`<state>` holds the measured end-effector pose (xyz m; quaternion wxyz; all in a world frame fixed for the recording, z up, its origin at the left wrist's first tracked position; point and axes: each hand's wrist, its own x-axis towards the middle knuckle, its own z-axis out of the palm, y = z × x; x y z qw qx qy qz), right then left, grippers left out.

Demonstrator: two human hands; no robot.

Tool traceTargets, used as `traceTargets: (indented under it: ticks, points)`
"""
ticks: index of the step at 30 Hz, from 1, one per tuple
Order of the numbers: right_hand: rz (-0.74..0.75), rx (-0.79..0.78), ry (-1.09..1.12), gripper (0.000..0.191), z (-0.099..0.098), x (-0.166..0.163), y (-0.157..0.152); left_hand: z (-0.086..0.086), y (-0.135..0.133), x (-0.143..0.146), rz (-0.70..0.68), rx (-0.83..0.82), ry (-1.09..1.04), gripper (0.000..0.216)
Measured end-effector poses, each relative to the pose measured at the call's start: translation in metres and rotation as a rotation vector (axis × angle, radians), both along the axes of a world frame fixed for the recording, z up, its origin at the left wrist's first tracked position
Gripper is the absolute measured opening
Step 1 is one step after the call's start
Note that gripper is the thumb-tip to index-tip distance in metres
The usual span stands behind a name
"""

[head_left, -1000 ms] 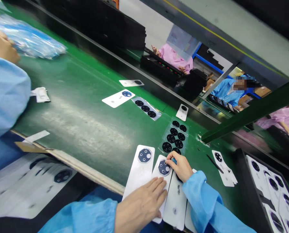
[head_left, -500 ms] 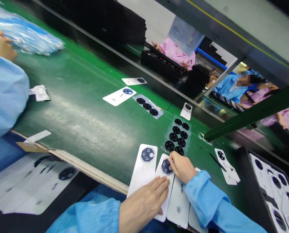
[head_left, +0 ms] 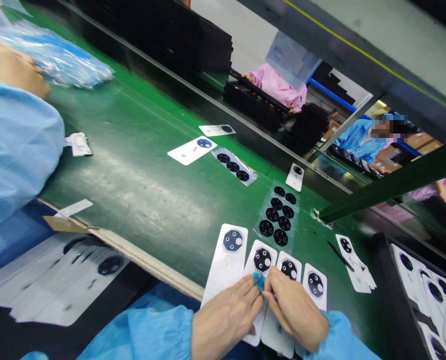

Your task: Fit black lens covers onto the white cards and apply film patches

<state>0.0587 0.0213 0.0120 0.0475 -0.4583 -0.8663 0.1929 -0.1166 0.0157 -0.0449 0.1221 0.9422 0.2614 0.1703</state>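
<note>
White phone back covers lie in a row at the bench's front edge. My left hand (head_left: 226, 312) lies flat, fingers stretched out, on the second cover (head_left: 250, 265), whose round camera area (head_left: 262, 260) now looks black. Between thumb and forefinger my right hand (head_left: 294, 307) pinches a small piece of clear blue film (head_left: 258, 281), low over that cover and right by my left fingertips. The leftmost cover (head_left: 223, 265) has a dark blue camera disc. Two more covers, including the rightmost one (head_left: 315, 285), sit partly beneath my right hand.
Beyond the row lies a clear sheet of black discs (head_left: 281, 220); a shorter strip (head_left: 234, 166) is farther left. A black tray (head_left: 386, 250) of covers stands right, beside dark tweezers (head_left: 340, 256). A co-worker's sleeve (head_left: 16, 135) and bagged blue film (head_left: 61, 57) are left.
My right hand has moved from the second cover's camera disc down toward my left fingers, with the blue film lifted off. That disc turned from blue to black. My left hand stays put.
</note>
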Motion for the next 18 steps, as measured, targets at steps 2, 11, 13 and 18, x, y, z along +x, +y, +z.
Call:
traceTargets:
  ticks: [2, 11, 13, 18]
  points:
    - [-0.036, -0.086, 0.16, 0.011, 0.011, 0.002, -0.004, 0.001, 0.0, 0.0, 0.0, 0.003, -0.019, 0.041]
    - [-0.402, -0.322, 0.531, 0.024, 0.004, -0.028, 0.064, 0.013, 0.007, -0.028, 0.028, -0.043, -0.1, 0.036]
    - [-0.343, -0.286, 0.439, 0.026, -0.005, -0.042, 0.08, 0.009, 0.011, -0.041, 0.096, -0.031, -0.067, 0.043]
    - [-0.26, -0.19, 0.303, 0.01, -0.016, -0.06, 0.104, 0.013, 0.022, -0.071, 0.068, -0.064, -0.03, 0.048]
